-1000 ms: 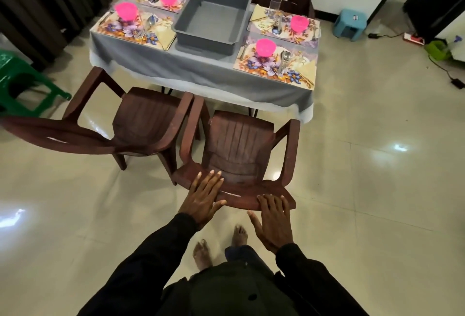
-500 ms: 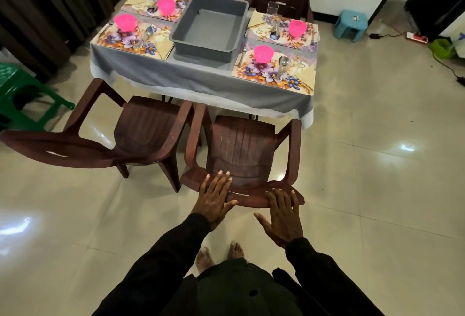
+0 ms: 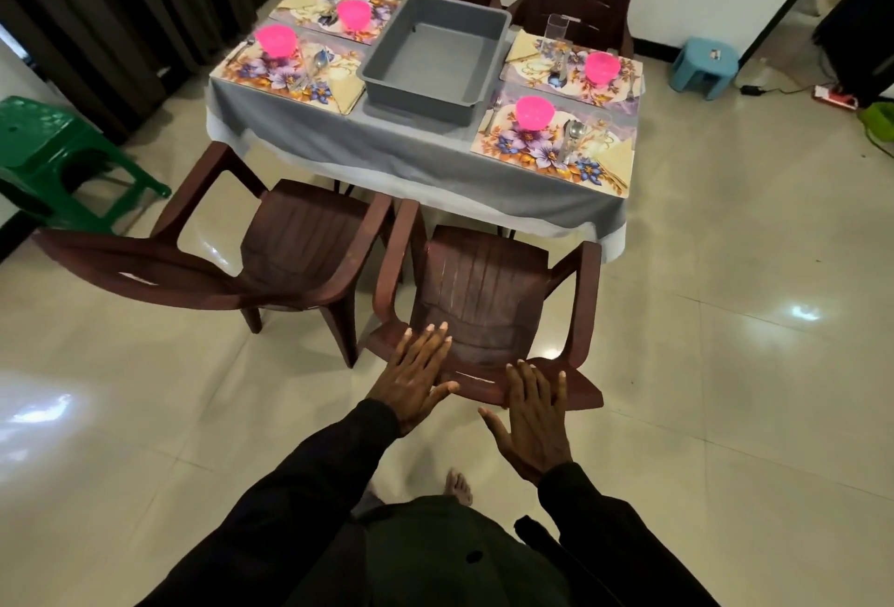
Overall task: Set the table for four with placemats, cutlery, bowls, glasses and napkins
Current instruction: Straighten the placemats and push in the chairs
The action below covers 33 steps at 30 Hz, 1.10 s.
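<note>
Plainly, in the head view both hands lie flat. The left hand [image 3: 416, 379] rests on the backrest of the near brown chair [image 3: 479, 287], its fingers [image 3: 430, 345] straight, spread wide and holding nothing. The right hand [image 3: 532, 418] rests on the same backrest's top edge, its fingers [image 3: 527, 379] straight and also empty, thumb splayed out over the floor. Just left of the left fingers stands a second brown chair [image 3: 300, 239], angled away.

Beyond the fingertips, past the near chair's seat, is the desk [image 3: 411, 156] under a grey cloth, with a grey tub [image 3: 435, 60] at its middle. Four floral mats flank the tub — the near-right placemat [image 3: 527, 147] and far-right placemat [image 3: 537, 69] ahead and right of the right fingers, the near-left placemat [image 3: 261, 74] and far-left placemat [image 3: 382, 2] ahead and left of the left fingers. Each bears a pink bowl; the nearest pink bowl [image 3: 534, 112] sits with a spoon [image 3: 573, 135] and a folded napkin [image 3: 617, 161] to its right. A tall glass [image 3: 555, 33] stands on the far-right placemat.
</note>
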Each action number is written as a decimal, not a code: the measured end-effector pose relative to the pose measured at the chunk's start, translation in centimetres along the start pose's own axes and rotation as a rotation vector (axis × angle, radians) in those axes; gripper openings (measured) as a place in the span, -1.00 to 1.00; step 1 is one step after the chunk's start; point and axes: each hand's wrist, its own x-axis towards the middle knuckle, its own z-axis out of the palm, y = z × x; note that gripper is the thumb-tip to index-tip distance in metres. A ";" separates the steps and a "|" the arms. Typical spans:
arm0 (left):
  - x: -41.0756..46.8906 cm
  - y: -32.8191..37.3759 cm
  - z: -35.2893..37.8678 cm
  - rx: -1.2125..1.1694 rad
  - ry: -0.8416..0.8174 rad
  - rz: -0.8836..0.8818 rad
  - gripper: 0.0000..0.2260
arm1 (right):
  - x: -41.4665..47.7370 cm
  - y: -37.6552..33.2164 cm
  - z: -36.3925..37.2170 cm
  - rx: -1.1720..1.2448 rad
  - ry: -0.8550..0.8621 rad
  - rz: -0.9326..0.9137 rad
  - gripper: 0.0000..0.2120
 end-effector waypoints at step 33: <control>-18.3 -53.1 -13.3 0.179 0.085 -0.219 -0.32 | 19.1 -54.5 9.2 0.004 -0.063 -0.149 -0.21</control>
